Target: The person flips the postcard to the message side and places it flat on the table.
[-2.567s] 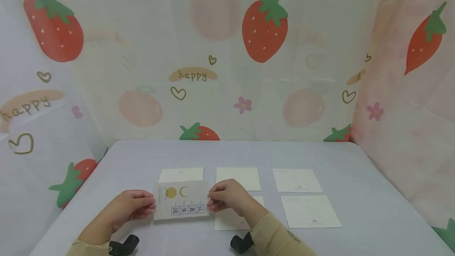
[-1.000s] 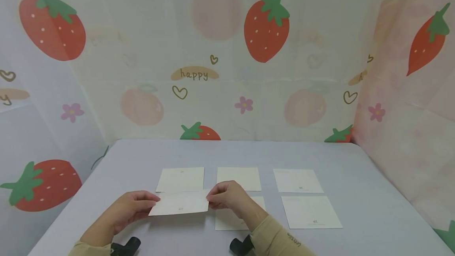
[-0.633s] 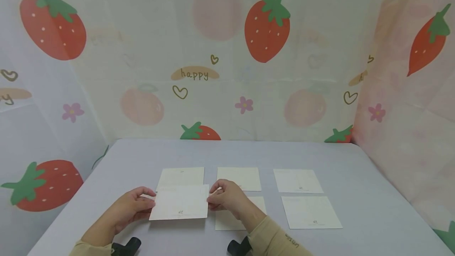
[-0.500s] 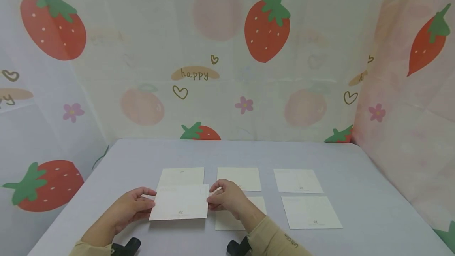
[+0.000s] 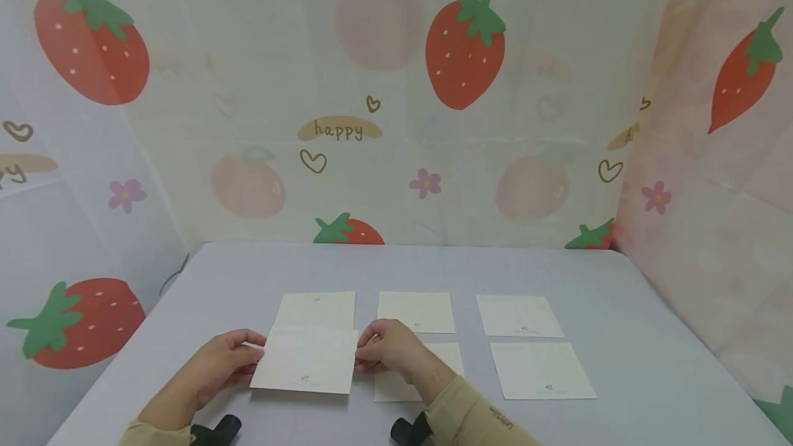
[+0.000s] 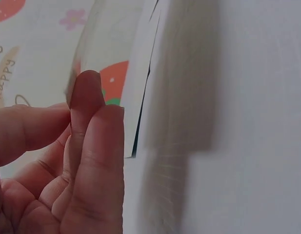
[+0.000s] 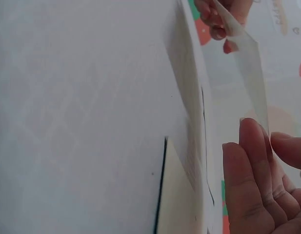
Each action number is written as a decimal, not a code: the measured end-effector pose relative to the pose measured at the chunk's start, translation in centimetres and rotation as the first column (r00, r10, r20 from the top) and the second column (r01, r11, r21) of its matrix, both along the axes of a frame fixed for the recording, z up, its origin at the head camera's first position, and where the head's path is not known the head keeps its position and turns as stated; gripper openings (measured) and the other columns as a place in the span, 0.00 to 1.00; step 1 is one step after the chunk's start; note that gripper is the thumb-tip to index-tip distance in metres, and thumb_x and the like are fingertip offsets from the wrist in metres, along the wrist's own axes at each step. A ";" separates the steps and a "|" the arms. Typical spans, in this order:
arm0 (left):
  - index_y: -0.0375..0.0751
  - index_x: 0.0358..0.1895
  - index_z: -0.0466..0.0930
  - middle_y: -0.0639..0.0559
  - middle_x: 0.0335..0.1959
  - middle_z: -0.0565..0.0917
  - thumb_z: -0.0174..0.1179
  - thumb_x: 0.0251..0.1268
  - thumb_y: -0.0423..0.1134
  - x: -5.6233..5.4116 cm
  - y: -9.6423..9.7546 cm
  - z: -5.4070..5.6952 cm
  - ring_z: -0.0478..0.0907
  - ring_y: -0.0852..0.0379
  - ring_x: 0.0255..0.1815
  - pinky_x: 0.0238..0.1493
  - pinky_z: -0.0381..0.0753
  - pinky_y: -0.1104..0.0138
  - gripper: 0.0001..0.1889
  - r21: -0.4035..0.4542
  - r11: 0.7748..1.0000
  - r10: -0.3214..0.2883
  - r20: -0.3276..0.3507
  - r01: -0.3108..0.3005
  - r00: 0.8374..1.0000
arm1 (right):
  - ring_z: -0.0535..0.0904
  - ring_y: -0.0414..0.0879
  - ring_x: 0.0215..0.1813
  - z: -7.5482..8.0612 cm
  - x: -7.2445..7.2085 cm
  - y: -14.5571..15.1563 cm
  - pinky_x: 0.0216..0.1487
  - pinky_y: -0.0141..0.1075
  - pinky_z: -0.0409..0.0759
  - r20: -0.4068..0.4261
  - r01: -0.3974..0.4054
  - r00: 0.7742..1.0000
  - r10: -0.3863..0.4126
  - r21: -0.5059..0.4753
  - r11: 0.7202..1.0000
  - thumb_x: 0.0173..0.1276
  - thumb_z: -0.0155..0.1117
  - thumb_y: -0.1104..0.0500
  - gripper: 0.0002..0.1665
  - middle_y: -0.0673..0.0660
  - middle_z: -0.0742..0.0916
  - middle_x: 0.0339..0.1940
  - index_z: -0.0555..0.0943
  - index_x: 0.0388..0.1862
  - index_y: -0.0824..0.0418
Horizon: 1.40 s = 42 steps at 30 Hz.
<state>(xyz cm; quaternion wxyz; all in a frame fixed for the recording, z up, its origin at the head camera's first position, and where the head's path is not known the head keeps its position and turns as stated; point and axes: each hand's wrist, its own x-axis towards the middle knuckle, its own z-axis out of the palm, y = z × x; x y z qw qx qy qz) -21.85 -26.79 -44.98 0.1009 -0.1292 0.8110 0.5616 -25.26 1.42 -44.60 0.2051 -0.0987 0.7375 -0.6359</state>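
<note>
A white card (image 5: 303, 362) with a small printed mark near its lower edge is held above the table, its blank side up. My left hand (image 5: 217, 369) pinches its left edge; in the left wrist view the thumb and fingertips (image 6: 87, 87) meet on that edge. At the opposite edge my right hand (image 5: 396, 356) pinches the card between thumb and fingers, as the right wrist view shows of the right hand (image 7: 262, 180). A shadow falls on the cloth beneath. Behind it lies another card (image 5: 317, 308), its near part covered in the head view.
On the white-covered table (image 5: 626, 336) lie more cards in rows: a back middle card (image 5: 416, 308), a front middle card (image 5: 442, 356) partly behind my right hand, a back right card (image 5: 519, 315) and a front right card (image 5: 542, 370). A strawberry-printed curtain (image 5: 372, 88) surrounds the table.
The held card has been turned from its printed side, with sun, moon and characters, to its blank side. Both hands have since moved it slightly left and nearer.
</note>
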 end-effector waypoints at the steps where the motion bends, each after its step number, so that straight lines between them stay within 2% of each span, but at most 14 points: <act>1: 0.33 0.50 0.72 0.47 0.32 0.82 0.53 0.62 0.33 0.0 -0.1 0.0 0.78 0.52 0.30 0.32 0.80 0.62 0.14 -0.005 1.000 -0.001 0.001 0.001 1.000 | 0.81 0.46 0.23 0.0 0.0 -0.1 0.30 0.40 0.82 0.001 -0.003 1.000 0.003 0.004 1.000 0.54 0.62 0.74 0.06 0.60 0.84 0.23 0.74 0.30 0.70; 5: 0.32 0.49 0.72 0.47 0.32 0.81 0.53 0.62 0.32 0.2 -0.2 0.0 0.78 0.53 0.30 0.32 0.80 0.62 0.13 -0.008 1.000 0.005 0.014 -0.005 1.000 | 0.82 0.47 0.24 0.0 0.1 -0.3 0.30 0.40 0.82 0.007 -0.005 1.000 0.004 0.021 1.000 0.54 0.62 0.73 0.05 0.61 0.85 0.24 0.75 0.30 0.70; 12: 0.32 0.46 0.72 0.46 0.32 0.79 0.53 0.61 0.31 0.4 -0.6 -0.2 0.77 0.54 0.30 0.32 0.80 0.63 0.11 -0.047 0.999 -0.022 0.015 0.023 1.000 | 0.82 0.47 0.27 -0.3 0.1 -0.6 0.30 0.39 0.82 0.028 -0.015 0.999 0.014 0.052 0.999 0.57 0.62 0.71 0.03 0.61 0.85 0.25 0.78 0.31 0.71; 18: 0.31 0.43 0.74 0.48 0.33 0.80 0.57 0.58 0.30 0.2 -0.8 -0.3 0.76 0.55 0.31 0.33 0.80 0.63 0.10 -0.061 0.998 -0.025 0.021 0.026 0.999 | 0.83 0.48 0.28 -0.4 0.2 -0.7 0.31 0.38 0.82 0.046 -0.021 0.999 0.018 0.069 0.997 0.57 0.62 0.70 0.03 0.60 0.85 0.25 0.78 0.31 0.70; 24: 0.30 0.42 0.77 0.49 0.31 0.81 0.58 0.57 0.30 0.0 -0.7 -0.5 0.76 0.57 0.30 0.33 0.80 0.65 0.10 -0.145 0.988 -0.041 0.032 0.045 0.999 | 0.83 0.49 0.28 -0.2 0.3 -0.6 0.30 0.38 0.82 0.042 -0.044 0.998 0.039 0.122 0.992 0.59 0.62 0.68 0.03 0.60 0.85 0.25 0.80 0.31 0.69; 29: 0.30 0.41 0.79 0.49 0.30 0.81 0.58 0.57 0.30 0.1 -0.6 -0.6 0.76 0.58 0.29 0.33 0.80 0.66 0.10 -0.191 0.979 -0.059 0.038 0.065 0.998 | 0.83 0.50 0.29 -0.4 0.4 -0.4 0.31 0.39 0.82 0.064 -0.037 0.998 0.029 0.124 0.992 0.59 0.61 0.68 0.05 0.62 0.85 0.26 0.80 0.32 0.70; 36: 0.28 0.40 0.79 0.48 0.30 0.82 0.56 0.58 0.29 0.1 -0.6 -0.5 0.77 0.58 0.30 0.33 0.81 0.65 0.09 -0.194 0.978 -0.071 0.032 0.076 0.997 | 0.83 0.49 0.29 -0.6 0.3 -0.1 0.31 0.38 0.82 0.072 -0.060 0.996 0.051 0.128 0.990 0.60 0.61 0.66 0.06 0.61 0.85 0.26 0.80 0.33 0.69; 42: 0.28 0.41 0.79 0.48 0.31 0.82 0.56 0.59 0.30 0.0 -0.7 -0.3 0.78 0.58 0.30 0.34 0.81 0.65 0.10 -0.200 0.976 -0.077 0.057 0.087 0.995 | 0.83 0.47 0.28 -0.5 0.3 0.1 0.31 0.36 0.82 0.070 -0.077 0.995 0.069 0.123 0.989 0.59 0.62 0.65 0.06 0.59 0.86 0.26 0.81 0.33 0.69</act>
